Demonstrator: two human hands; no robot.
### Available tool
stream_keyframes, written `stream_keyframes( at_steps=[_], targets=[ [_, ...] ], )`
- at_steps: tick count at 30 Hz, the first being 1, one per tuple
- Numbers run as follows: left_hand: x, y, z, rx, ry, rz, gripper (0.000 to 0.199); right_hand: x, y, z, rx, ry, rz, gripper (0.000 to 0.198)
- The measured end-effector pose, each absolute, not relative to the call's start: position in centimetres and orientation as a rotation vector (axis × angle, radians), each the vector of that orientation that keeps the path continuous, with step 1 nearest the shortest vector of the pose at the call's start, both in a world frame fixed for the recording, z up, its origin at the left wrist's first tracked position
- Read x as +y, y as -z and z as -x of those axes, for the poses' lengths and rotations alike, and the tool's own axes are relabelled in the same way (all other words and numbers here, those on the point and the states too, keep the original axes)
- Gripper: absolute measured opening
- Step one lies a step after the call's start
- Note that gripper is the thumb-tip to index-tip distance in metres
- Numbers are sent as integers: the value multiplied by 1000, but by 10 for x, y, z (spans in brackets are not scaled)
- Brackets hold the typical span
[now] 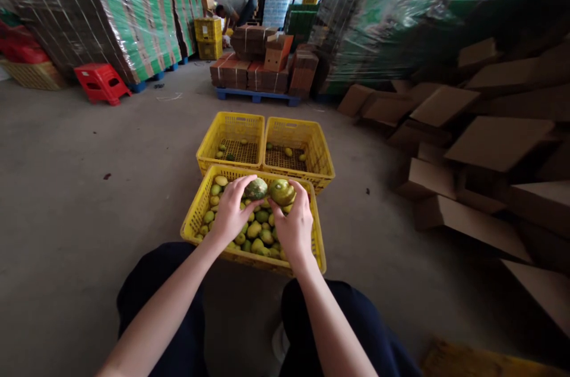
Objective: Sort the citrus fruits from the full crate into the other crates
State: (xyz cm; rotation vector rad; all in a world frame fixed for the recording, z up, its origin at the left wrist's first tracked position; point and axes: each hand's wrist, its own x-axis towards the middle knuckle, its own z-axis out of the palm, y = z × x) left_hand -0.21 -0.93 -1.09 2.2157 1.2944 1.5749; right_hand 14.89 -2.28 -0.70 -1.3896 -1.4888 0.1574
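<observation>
My left hand (pixel 234 208) is closed around a dark green lemon (pixel 256 189) with pale scarred patches. In my right hand (pixel 294 219) is a yellow-green lemon (pixel 282 192), its pointed end showing. The two fruits are held side by side, close together, above a yellow plastic crate (pixel 189 219). That crate holds many green and yellow lemons (pixel 254 230) and stands on the floor between my knees. Just beyond it are two more yellow crates, the left one (pixel 205 138) and the right one (pixel 327 151), each with a few lemons on its bottom.
Folded cardboard boxes (pixel 499 142) are heaped at the right. A blue pallet (pixel 258 95) bearing bundled cardboard stands ahead. A red stool (pixel 101 83) is at the left, near a wrapped stack (pixel 142 21). A person (pixel 231 13) bends down in the background.
</observation>
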Motion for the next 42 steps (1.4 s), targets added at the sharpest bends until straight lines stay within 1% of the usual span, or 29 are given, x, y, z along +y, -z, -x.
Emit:
stream_keyframes(
  at_steps=[6, 18, 25, 29, 33, 35, 38, 40, 42],
  targets=[
    [-11, 6, 3, 1237, -1562, -2403, 48, -23, 7, -149, -1510, -162, 1365, 41],
    [-13, 1, 4, 1244, -1513, -2344, 45, -24, 4, -149, -1500, -220, 1336, 42],
    [-13, 0, 4, 1202, -1497, -2195, 44, -23, 4, -150, -1473, -275, 1332, 39],
    [-11, -2, 4, 1190, -1499, -2103, 42, -23, 2, -150, -1419, -353, 1343, 41],
    [-8, -1, 5, 1170, -1499, -1844, 43, -22, -1, -150, -1355, -415, 1341, 42],
    [-6, 0, 5, 1114, -1466, -1587, 49, -22, -2, -150, -1296, -504, 1341, 44],
    [-2, 0, 5, 1022, -1377, -1162, 55, -21, -4, -152, -1147, -767, 1327, 50],
    [0, -1, 4, 988, -1306, -937, 47, -19, -5, -154, -999, -991, 1300, 52],
    [1, -3, 3, 984, -1216, -762, 35, -17, -8, -156, -843, -1237, 1248, 46]
  ],
)
